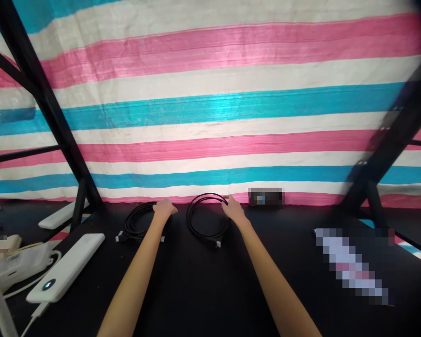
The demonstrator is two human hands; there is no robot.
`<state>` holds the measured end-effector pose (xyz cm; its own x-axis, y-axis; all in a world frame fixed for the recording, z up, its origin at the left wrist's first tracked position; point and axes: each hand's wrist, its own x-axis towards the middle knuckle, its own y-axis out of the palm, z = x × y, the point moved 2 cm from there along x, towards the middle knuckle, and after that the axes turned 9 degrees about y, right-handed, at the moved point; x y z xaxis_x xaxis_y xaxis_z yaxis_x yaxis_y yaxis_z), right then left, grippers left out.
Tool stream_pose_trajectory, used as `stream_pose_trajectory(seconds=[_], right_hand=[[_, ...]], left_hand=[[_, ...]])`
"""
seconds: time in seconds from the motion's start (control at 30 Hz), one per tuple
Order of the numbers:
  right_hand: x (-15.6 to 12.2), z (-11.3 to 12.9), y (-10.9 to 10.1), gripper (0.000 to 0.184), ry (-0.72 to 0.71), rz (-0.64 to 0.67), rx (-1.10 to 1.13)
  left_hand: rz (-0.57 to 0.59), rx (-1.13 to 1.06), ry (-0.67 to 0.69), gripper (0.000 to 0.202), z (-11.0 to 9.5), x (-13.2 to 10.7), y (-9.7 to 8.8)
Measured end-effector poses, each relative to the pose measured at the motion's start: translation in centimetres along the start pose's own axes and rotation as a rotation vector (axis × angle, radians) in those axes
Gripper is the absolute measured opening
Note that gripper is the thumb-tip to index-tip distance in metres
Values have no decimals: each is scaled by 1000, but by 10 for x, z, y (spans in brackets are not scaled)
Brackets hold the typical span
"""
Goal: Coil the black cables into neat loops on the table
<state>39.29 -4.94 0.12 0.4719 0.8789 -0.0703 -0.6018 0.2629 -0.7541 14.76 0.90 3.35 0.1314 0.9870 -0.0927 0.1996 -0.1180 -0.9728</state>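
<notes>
My left hand (164, 209) is closed over the far right side of a coiled black cable (129, 222). That coil lies on the black tabletop (192, 285), and its light-coloured connector ends show at its near side. My left forearm covers part of it. To the right, my right hand (235, 210) pinches the right edge of a second coiled black cable (188, 220). This second loop is looser, and its far edge reaches up against the striped sheet. A connector with a pale tip shows at its near edge. The fingertips of both hands are partly hidden.
A white power bank (72, 267) with a cord plugged in lies at left, beside a white adapter (28, 262) and another white slab (58, 216). Black frame posts (61, 126) flank the table before a striped sheet (210, 107). Blurred items lie at right.
</notes>
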Motion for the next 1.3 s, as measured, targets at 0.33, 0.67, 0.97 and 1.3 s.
stream_pose_trajectory(seconds=[0.33, 0.67, 0.97, 1.3], right_hand=[[-24, 31, -28, 28, -205, -18, -31], [-54, 56, -44, 25, -295, 0, 87], [-52, 53, -48, 22, -308, -29, 28], [-59, 58, -51, 18, -272, -30, -47]], left_hand=[[65, -80, -26, 45, 23, 23, 19], [84, -292, -15, 40, 46, 39, 35], [75, -414, -30, 21, 52, 40, 26], [28, -358, -84, 56, 54, 43, 36]])
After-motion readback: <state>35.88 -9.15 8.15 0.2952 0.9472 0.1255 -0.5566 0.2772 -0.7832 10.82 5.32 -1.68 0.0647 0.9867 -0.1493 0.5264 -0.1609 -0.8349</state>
